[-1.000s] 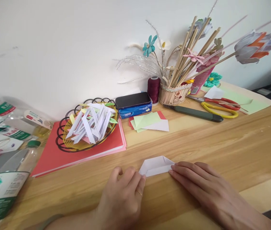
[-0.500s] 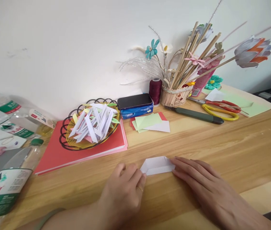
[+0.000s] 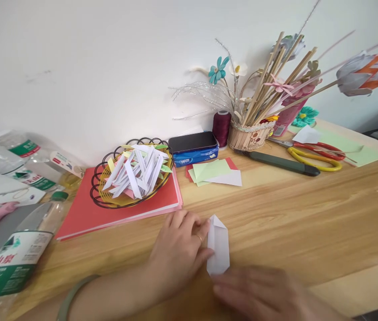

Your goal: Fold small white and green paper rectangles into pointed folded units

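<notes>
Beside left hand (image 3: 178, 249) fingers (image 3: 205, 254), folded white paper (image 3: 218, 244); touching.

White folded paper (image 3: 219, 244) on light wood-grain table (image 3: 309, 214). Red card stack (image 3: 85, 214) under black-and-yellow wire basket (image 3: 100, 196). Maroon thread spool (image 3: 221, 127); yellow-and-red scissors (image 3: 316, 154).

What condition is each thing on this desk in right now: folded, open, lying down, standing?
White paper piece: folded, flat on desk.
Left hand: resting against its edge.
Right hand: blurred, at its near tip.
Scissors: lying flat.
Thread spool: upright.
Wire basket: filled with folded papers.
</notes>
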{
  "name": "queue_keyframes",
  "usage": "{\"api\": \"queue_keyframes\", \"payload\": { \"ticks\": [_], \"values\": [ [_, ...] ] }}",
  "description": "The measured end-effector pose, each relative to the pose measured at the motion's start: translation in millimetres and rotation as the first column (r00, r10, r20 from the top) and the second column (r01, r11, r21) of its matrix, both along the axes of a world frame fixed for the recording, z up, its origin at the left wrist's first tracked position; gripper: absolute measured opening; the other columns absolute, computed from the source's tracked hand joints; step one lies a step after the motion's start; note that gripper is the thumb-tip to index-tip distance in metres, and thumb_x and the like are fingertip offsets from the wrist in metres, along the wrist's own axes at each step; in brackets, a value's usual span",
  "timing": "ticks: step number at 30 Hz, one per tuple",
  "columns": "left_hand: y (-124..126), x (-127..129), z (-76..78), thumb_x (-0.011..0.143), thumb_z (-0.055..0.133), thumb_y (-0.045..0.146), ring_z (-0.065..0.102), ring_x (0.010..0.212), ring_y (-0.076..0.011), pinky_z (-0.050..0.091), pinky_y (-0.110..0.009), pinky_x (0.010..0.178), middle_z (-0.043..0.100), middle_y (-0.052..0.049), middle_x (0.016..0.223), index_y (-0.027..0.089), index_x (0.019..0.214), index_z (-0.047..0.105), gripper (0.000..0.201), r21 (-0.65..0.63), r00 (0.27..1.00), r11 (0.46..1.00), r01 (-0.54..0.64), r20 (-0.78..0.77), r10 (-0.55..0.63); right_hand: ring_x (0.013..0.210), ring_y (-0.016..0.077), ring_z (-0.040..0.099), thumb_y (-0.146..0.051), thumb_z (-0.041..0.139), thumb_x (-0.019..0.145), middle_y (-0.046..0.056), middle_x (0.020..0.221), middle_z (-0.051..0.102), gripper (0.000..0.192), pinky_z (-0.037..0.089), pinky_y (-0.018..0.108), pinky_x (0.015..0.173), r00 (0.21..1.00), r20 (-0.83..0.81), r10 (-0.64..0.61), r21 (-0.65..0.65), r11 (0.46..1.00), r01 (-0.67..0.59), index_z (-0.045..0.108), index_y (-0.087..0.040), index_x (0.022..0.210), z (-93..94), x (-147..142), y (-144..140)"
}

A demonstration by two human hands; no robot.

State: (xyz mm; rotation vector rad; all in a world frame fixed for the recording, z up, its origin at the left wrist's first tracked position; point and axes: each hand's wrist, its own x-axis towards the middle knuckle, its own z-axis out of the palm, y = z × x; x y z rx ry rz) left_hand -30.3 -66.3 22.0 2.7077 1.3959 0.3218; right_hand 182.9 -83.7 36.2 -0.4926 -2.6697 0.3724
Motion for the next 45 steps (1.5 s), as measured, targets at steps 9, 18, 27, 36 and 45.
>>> {"api": "queue_keyframes", "payload": {
  "ticks": [9, 18, 27, 36, 45],
  "values": [
    [16, -9, -9.4, 0.091, 0.046, 0.013, 0.045, 0.084, -0.0194, 0.034, -0.036, 0.072, 0.064, -0.002, 0.088, 0.024, 0.095, 0.067, 0.024, 0.186, 0.974, 0.981, 0.062, 0.202, -0.1, 0.114, 0.0234, 0.052, -0.012, 0.039, 0.09, 0.013, 0.121, 0.059, 0.035, 0.047, 0.042, 0.092, 0.967, 0.119, -0.226, 0.276, 0.943, 0.187, 0.053, -0.011, 0.122, -26.5, 10, 42],
    [8, -5, -8.8, 0.088, 0.053, 0.025, 0.051, 0.083, -0.0188, 0.035, -0.038, 0.081, 0.066, -0.002, 0.088, 0.018, 0.096, 0.064, 0.015, 0.249, 0.966, 0.96, 0.128, 0.188, -0.177, 0.085, 0.0242, 0.057, -0.017, 0.037, 0.092, 0.012, 0.092, 0.062, 0.029, 0.051, 0.04, 0.073, 0.93, 0.122, -0.348, 0.399, 0.875, 0.275, 0.056, -0.007, 0.112, -29.5, 17, 34],
    [15, -6, -9.7, 0.089, 0.051, 0.018, 0.052, 0.084, -0.0185, 0.04, -0.033, 0.074, 0.066, -0.004, 0.088, 0.017, 0.089, 0.066, 0.015, 0.311, 0.963, 0.944, 0.11, 0.201, -0.178, 0.081, 0.0208, 0.055, -0.023, 0.038, 0.094, 0.008, 0.09, 0.057, 0.026, 0.05, 0.037, 0.069, 0.93, 0.116, -0.349, 0.23, 0.92, 0.317, 0.058, -0.014, 0.108, -25.8, 16, 41],
    [17, -7, -11.8, 0.091, 0.048, 0.013, 0.056, 0.09, -0.0185, 0.04, -0.036, 0.081, 0.071, -0.002, 0.09, 0.018, 0.09, 0.067, 0.019, 0.403, 0.953, 0.897, 0.182, 0.153, -0.262, 0.082, 0.0198, 0.055, -0.023, 0.038, 0.094, 0.008, 0.09, 0.059, 0.026, 0.05, 0.036, 0.071, 0.952, 0.102, -0.288, 0.225, 0.939, 0.26, 0.06, -0.014, 0.104, -18.6, 19, 44],
    [16, -5, -7.3, 0.083, 0.061, 0.018, 0.056, 0.09, -0.019, 0.042, -0.037, 0.081, 0.072, 0.001, 0.089, 0.021, 0.079, 0.068, 0.008, 0.071, 0.911, 0.997, 0.014, 0.411, -0.042, 0.078, 0.0167, 0.054, -0.021, 0.036, 0.095, 0.007, 0.087, 0.06, 0.025, 0.047, 0.033, 0.07, 0.957, 0.037, -0.288, 0.073, 0.956, 0.285, 0.06, -0.017, 0.09, -18.6, 18, 50]
  ]
}}
